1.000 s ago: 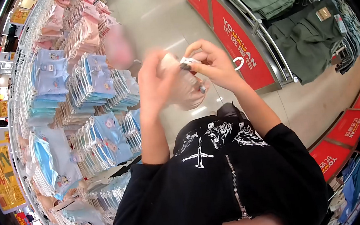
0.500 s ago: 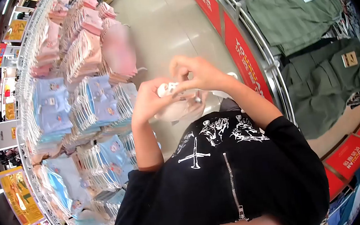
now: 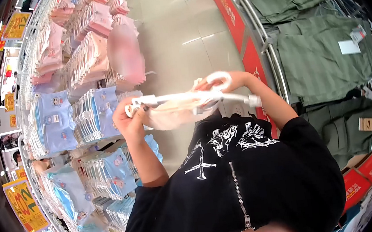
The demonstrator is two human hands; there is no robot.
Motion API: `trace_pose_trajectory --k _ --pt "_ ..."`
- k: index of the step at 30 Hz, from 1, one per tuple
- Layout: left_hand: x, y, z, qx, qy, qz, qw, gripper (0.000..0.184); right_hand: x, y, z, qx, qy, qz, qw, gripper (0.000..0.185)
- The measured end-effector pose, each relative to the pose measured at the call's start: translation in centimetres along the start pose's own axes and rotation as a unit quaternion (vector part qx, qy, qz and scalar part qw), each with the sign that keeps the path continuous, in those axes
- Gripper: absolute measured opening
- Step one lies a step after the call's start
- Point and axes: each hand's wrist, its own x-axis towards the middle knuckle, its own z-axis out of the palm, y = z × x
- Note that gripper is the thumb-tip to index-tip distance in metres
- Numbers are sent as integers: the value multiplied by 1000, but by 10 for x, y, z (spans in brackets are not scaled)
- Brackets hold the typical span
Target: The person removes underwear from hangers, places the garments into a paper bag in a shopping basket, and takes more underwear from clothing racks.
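A white plastic clip hanger [image 3: 173,98] stretches across in front of my chest, smeared by motion. From it hangs a small pale peach garment [image 3: 168,118], bunched along the bar. My left hand [image 3: 128,123] is closed on the hanger's left end, thumb and fingers pinching near the clip and the cloth's edge. Behind the hook, my right hand [image 3: 231,82] is closed around the hanger's right part, its fingers partly hidden by the white plastic. The bar's right end sticks out below my right wrist.
To the left, racks hold pink clothes [image 3: 91,53] and blue clothes [image 3: 55,123] on white hangers. A metal rail [image 3: 258,31] with red sign panels [image 3: 253,61] borders a display of green trousers [image 3: 325,56] at right. Tiled floor [image 3: 172,31] runs between. Yellow price signs [image 3: 25,207] hang far left.
My hands have moved apart, the left one going left and down. The hanger and peach garment now show stretched out between them, where before they were gathered close. The view has shifted slightly.
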Motion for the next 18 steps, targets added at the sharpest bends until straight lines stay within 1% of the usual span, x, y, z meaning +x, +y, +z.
trace_pose_trajectory --k 1,2,4,7,10,11,12,14,15,17,18 --pt "9 -9 -11 7 11 -2 1000 16 -3 2 -4 25 -23 33 999 71" --pt "16 -14 -13 -9 35 -2 999 12 5 6 -2 88 -44 5 995 74" --pt "36 -30 -30 -44 86 -17 995 10 10 23 -3 50 34 73 995 62" --pt "67 -58 -58 -63 110 -9 992 19 42 40 -13 -43 87 121 988 32" --pt "102 -79 -88 -79 129 -8 988 20 80 50 -43 -83 160 161 970 26" --pt "116 -84 -101 -88 139 -10 986 21 91 49 -56 -45 204 151 966 22" --pt "130 -90 -112 -92 162 -10 983 21 103 43 -72 -57 215 150 963 21" --pt "156 -106 -137 -81 176 -28 981 20 122 26 -105 -78 236 150 957 19" --pt "169 -114 -147 -76 177 -44 980 20 133 19 -121 -90 222 153 959 20" --pt "189 -127 -164 -63 178 -78 979 20 156 2 -143 -85 241 145 956 25" --pt "198 -132 -168 -64 206 -100 971 18 168 -4 -154 -83 251 139 954 28"
